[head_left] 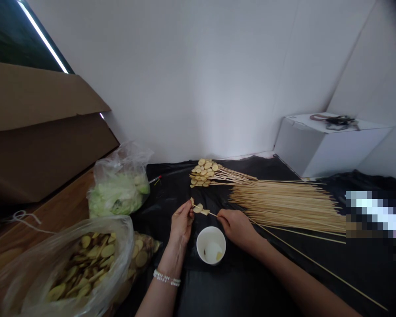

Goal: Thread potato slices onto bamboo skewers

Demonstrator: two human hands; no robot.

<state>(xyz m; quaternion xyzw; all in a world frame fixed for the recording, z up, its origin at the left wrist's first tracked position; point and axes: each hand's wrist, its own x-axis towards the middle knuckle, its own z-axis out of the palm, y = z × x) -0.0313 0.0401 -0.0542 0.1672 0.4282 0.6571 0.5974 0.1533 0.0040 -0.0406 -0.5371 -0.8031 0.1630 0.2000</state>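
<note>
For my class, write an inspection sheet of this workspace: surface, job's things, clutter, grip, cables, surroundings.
Surface: black covering; wooden surface at left.
Job's things: skewer threaded with pale slices; white cup; loaded skewers; bare sticks; open bag of slices.
Clutter: bag of pale-green contents; small red-tipped item; dark tangle, unclear.
Grip: left hand at the skewer's slice end; right hand closed on its bare part.
Cables: white cord looped at left; type unclear.
Surroundings: white wall behind, cardboard at left, white box at right; pixelated patch at right edge.
</note>
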